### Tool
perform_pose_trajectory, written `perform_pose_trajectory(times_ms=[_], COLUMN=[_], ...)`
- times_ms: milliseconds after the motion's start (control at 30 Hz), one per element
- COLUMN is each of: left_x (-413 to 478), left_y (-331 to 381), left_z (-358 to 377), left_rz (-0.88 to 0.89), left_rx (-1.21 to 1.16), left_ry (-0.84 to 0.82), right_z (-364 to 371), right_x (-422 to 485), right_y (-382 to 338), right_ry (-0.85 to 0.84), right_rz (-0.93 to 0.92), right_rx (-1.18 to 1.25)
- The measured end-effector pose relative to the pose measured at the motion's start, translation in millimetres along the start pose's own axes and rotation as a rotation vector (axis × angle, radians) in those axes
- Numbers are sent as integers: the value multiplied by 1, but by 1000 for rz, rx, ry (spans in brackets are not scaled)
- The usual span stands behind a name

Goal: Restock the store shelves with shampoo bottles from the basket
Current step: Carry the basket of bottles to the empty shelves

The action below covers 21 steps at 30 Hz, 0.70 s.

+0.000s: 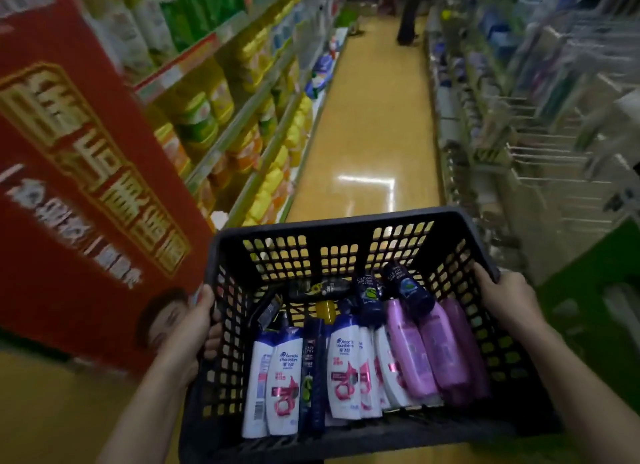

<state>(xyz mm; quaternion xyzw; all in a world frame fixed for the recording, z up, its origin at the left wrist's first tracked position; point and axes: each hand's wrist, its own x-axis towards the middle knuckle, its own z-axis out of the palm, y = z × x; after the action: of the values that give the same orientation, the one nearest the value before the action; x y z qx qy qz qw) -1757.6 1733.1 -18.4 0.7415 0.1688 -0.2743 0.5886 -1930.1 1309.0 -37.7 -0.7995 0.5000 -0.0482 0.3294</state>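
Black latticed plastic basket (346, 226) near and centre in the head view, held out over the yellow aisle floor (374, 117). Clamped at both sides: left hand (194, 328) wrapped round the left wall, right hand (507, 295) curled over the right rim. Hands well apart, the basket's whole width between them.

Inside, shampoo lying lengthwise, near to far, in a row across the bottom. At the left, two white Head & Shoulders bottles (282, 387) side by side and touching. Just right of them a slim dark bottle (313, 377), then more of the white ones, then pink bottles (410, 354) against the right wall. Two dark blue Clear bottles (414, 290) resting on the far ends of the white and pink ones. A black bottle (318, 288) lying crosswise by the far wall, with a yellow item (325, 311) just nearer, too blurred to name.

To the left, a big red display board (79, 186) with gold lettering, close by the left hand. Beyond it, left shelves (242, 110) packed with yellow and green bottles. On the right, blurred racks (540, 152) with wire hooks. Far down the aisle, a person's dark legs (408, 23).
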Motion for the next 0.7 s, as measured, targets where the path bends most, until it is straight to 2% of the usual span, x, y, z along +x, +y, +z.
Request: perform_pose_trajectory(times_ms=[267,433,700], left_x=[160,245,388], left_y=[91,164,270], left_z=[67,113,209], left_rz=[-70,-57,-35], left_rx=[154,213,319], left_ry=[-187,-243,-216], right_z=[29,45,74], right_x=[93,151,317], right_y=[-22,-58,-109], right_ry=[129,184,167], right_rz=[169,274,339], right_rx=[51,75,112])
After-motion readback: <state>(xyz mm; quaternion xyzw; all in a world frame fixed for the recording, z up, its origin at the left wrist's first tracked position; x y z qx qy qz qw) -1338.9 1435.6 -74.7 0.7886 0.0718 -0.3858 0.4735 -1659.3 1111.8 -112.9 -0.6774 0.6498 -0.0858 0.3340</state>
